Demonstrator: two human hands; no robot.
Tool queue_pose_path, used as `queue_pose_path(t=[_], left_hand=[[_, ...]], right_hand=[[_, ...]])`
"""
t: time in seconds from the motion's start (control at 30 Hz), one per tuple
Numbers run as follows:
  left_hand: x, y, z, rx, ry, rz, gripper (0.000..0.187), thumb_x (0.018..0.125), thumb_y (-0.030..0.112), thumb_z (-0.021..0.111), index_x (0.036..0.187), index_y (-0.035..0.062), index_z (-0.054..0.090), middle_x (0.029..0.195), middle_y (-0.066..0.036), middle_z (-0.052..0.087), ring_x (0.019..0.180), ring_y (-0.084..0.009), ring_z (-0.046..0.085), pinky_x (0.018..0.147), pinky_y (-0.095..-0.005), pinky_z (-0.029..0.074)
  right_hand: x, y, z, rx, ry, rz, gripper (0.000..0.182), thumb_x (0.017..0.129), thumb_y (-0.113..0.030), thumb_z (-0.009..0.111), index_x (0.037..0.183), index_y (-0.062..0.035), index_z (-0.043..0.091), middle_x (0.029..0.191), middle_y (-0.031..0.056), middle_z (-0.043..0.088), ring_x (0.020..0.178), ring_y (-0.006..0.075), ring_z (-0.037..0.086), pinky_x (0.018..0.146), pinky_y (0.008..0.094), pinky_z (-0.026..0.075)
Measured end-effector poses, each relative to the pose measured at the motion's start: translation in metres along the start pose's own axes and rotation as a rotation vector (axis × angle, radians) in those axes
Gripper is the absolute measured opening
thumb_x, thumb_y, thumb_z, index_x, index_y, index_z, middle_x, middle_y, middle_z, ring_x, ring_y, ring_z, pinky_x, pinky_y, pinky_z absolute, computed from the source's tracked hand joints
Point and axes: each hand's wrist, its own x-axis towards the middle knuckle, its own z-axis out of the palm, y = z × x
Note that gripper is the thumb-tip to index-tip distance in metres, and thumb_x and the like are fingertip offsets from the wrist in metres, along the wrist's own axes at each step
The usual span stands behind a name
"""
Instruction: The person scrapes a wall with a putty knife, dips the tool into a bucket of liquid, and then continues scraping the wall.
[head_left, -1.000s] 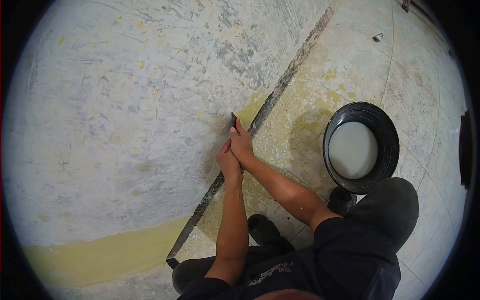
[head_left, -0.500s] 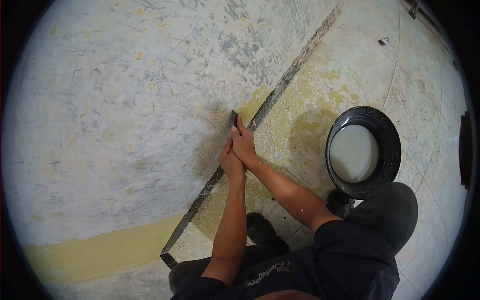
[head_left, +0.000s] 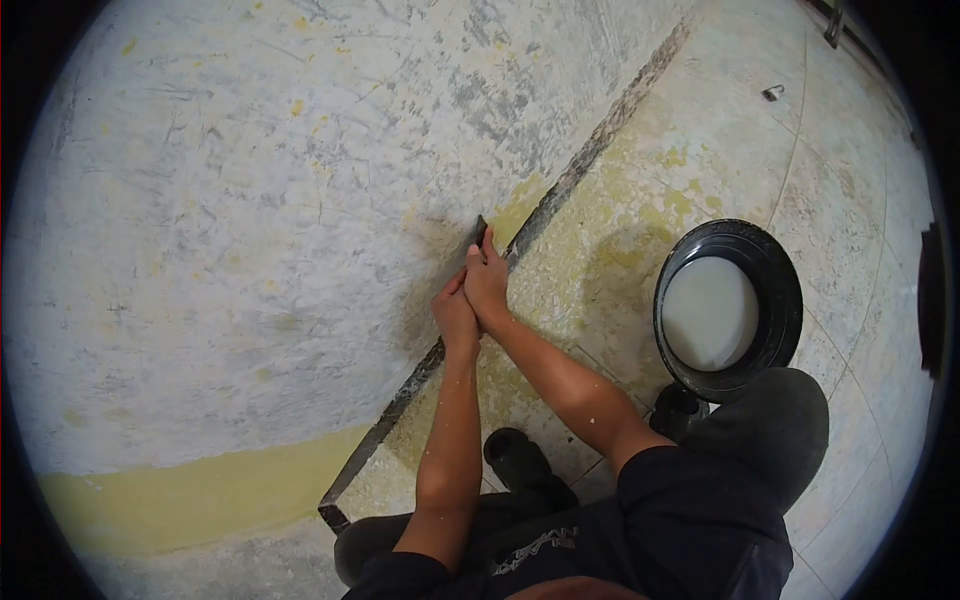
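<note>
Both my hands are together against the lower part of the mottled white and grey wall. My right hand is closed on a dark, thin scraper, whose edge touches the wall beside a yellow patch. My left hand lies just left of and below my right hand, its fingers closed along the tool's lower side; its grip is partly hidden. A dark skirting strip runs diagonally behind my hands.
On the floor to the right stands a black bucket holding cloudy whitish liquid. Yellow residue spots the floor. A small metal object lies farther off. A yellow band crosses the wall at lower left. My feet are below my arms.
The scraper and the fingertips of my right hand have shifted slightly up and right along the wall. My left hand has moved slightly left. The camera view has shifted a little.
</note>
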Motion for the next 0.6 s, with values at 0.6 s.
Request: queue_pose_path(t=[0.6], left_hand=[[0.015, -0.030, 0.028, -0.010, 0.050, 0.047, 0.029, 0.092, 0.012, 0.056, 0.113, -0.0053, 0.065, 0.096, -0.011, 0.069, 0.080, -0.0137, 0.063, 0.070, -0.0256, 0.049]], right_hand=[[0.020, -0.018, -0.031, 0.004, -0.070, 0.002, 0.056, 0.093, -0.022, 0.047, 0.140, 0.0069, 0.033, 0.083, 0.0261, 0.062, 0.080, 0.0351, 0.062, 0.073, 0.0395, 0.046]])
